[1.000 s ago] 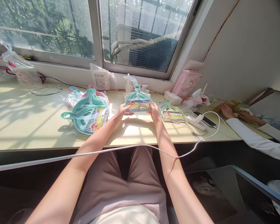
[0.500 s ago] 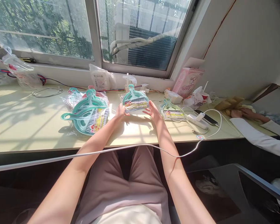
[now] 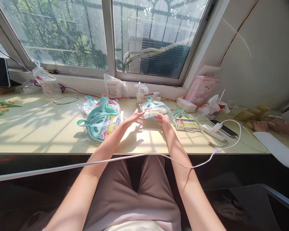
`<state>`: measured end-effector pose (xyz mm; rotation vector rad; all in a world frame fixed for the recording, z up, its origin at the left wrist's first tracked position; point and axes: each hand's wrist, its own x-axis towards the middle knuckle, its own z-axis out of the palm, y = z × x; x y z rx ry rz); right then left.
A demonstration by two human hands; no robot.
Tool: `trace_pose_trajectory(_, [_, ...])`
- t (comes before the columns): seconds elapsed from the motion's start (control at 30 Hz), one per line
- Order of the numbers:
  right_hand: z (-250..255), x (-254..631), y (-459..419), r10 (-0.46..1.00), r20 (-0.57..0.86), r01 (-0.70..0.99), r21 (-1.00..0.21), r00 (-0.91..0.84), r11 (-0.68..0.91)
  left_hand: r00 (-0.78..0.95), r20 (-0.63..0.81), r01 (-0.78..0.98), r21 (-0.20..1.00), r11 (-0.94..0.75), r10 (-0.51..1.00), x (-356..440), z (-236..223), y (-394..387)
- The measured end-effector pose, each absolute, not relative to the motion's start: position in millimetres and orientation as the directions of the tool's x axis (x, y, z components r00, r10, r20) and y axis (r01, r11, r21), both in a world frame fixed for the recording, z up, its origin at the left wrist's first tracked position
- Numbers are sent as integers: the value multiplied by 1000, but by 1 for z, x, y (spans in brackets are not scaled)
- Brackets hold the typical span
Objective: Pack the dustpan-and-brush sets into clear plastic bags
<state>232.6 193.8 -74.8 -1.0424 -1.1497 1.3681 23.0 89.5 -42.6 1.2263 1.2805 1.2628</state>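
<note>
A teal dustpan and brush set in clear plastic wrap is between my hands, its handle pointing to the window. My left hand grips its left front corner, thumb on the wrap and the other fingers lower down. At the front edge, toward the right, the fingers of my right hand hold the package. Left of my hands lies a pile of wrapped teal dustpan sets, with some pink handles at the back. A green wrapped dustpan set rests on the table right of my right hand.
A white cable crosses above my forearms to a power strip beside a phone. Along the window side stand a pump bottle and a pink box. Another person's hands work at the far right.
My right hand has shifted from the package's right side to its front edge, and the package has turned slightly. The camera view has swung left.
</note>
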Motion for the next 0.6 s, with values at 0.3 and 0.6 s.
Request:
trace_pose_trajectory(0.3, [-90,253,217,968,104,372,-928,227,13,-24,356,863,479,-160,934,-80,28,-48])
trace_pose_trajectory(0.6, [-68,167,154,868,419,319,-811,-267,490,-376,593,902,409,136,712,-88,-84,-151])
